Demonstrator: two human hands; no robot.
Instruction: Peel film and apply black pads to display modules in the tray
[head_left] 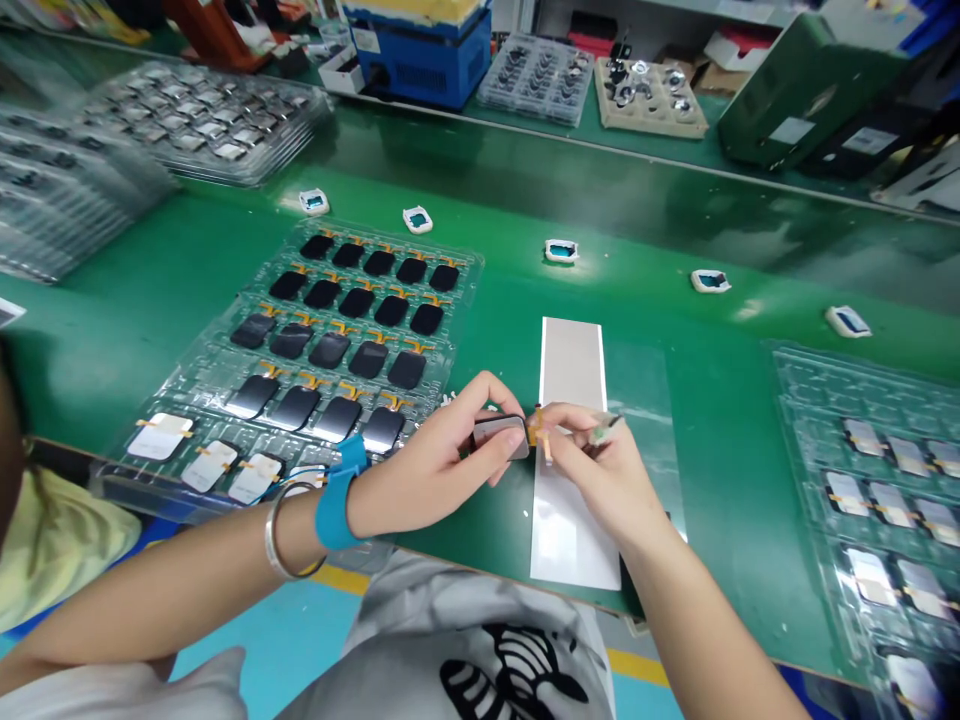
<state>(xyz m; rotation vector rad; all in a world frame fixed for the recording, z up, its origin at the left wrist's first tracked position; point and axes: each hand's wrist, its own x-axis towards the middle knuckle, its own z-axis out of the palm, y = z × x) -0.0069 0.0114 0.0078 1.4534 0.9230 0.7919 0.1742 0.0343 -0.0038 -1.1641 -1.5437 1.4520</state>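
Note:
My left hand [442,455], with a blue wrist strap, grips a small display screen [501,430] by its edges, pale back side up. An orange flex cable [538,432] sticks out from the screen's right end. Fingers of my right hand [596,450] are pinched on that cable; their tips partly hide it. Under my right hand lies a long white sheet [574,540] with a greyish upper part. To the left, a clear tray [202,365] holds rows of black display screens [330,350] with orange cables, several of them white side up in the nearest row.
Several white watch-like housings [561,251] sit in a line across the green bench [480,300]. Another clear tray [806,440] with silvery screens stands at right. Stacked trays [217,125] fill the far left. A blue machine [424,55] is on the back shelf. Someone's yellow clothing [64,530] shows at left.

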